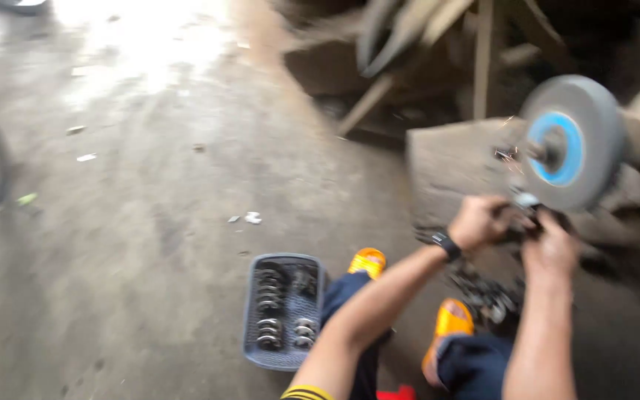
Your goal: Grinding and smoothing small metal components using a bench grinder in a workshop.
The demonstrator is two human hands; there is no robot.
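Hands [516, 230] press metal part against grinding wheel [572, 141], basket [283, 311] nearby.

A grey, stained concrete floor [135, 244] carries everything. A blue-grey plastic basket [250, 326] sits on it at the lower middle, with rows of curved metal pieces [270, 292] inside. Small white scraps [252, 218] lie a little beyond the basket. A dark heap of metal parts [483, 292] lies on the floor to the right, near two orange sandals [368, 261].

A basket [283, 311] of metal parts [270, 300] lies left of the feet [368, 261].
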